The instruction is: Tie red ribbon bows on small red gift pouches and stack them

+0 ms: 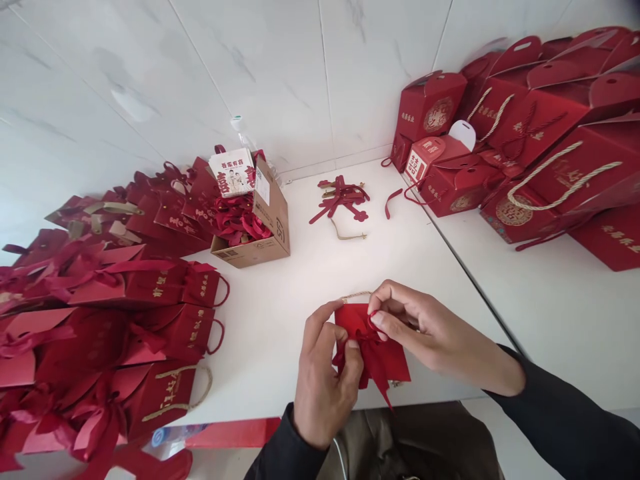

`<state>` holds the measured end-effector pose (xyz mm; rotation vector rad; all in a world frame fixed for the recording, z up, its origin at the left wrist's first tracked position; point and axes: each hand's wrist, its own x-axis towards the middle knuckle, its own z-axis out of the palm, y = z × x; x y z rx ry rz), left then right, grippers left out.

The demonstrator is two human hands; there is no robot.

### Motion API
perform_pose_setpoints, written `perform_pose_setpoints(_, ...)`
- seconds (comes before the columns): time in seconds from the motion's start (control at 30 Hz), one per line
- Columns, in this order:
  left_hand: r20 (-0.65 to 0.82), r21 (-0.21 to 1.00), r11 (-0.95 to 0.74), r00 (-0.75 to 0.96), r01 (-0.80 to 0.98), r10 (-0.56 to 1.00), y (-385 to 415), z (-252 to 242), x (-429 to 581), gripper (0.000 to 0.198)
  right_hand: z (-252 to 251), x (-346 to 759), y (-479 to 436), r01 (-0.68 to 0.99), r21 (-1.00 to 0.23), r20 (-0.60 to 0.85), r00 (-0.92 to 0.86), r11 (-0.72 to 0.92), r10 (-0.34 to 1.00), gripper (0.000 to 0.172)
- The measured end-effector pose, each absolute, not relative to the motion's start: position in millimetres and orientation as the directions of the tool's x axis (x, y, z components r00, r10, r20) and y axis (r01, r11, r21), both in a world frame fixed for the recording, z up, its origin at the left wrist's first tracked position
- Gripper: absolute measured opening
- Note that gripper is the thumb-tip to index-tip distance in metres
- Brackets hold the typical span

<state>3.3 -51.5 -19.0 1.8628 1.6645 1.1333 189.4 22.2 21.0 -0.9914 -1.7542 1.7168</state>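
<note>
A small red gift box [399,360] lies on the white table at its front edge, with a twisted beige cord handle [357,295] showing at its far side. Across its top runs a red ribbon [377,368], gathered at the middle, one tail hanging toward me. My left hand [326,377] is closed on the ribbon at the box's left side, thumb and fingers pinched together. Over the right side, my right hand [425,327] pinches a loop of the same ribbon between thumb and forefinger. My fingers partly hide the ribbon's knot.
At left stand rows of red boxes with bows [120,333]. A cardboard box [273,227] holds red ribbons and cards. Loose red and beige straps [345,200] lie mid-table. More red boxes [540,133] are stacked at right, beyond a table seam [465,270].
</note>
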Motion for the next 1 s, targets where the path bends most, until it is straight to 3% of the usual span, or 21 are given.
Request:
perform_pose_setpoints(0.23,0.252,0.797,-0.179,-0.047,0.577,0.967,-52.0,-17.8,-5.3,0.013,16.0,189.0,20.5,0.182,-0.981,-0.134,-0.417,-0.062,0.899,0.022)
perform_pose_setpoints(0.43,0.198,0.849,-0.095,-0.147,0.519,0.969,-56.7,-14.2,-7.7,0.011,3.5,190.1,19.5,0.065,-0.988,-0.151,-0.276,-0.139,0.949,0.022)
perform_pose_setpoints(1.0,0.175,0.913,-0.039,-0.305,0.406,0.936,-51.9,-26.6,9.8,0.032,-4.1,175.9,19.3,-0.025,-0.979,-0.194,-0.179,-0.202,0.964,0.029)
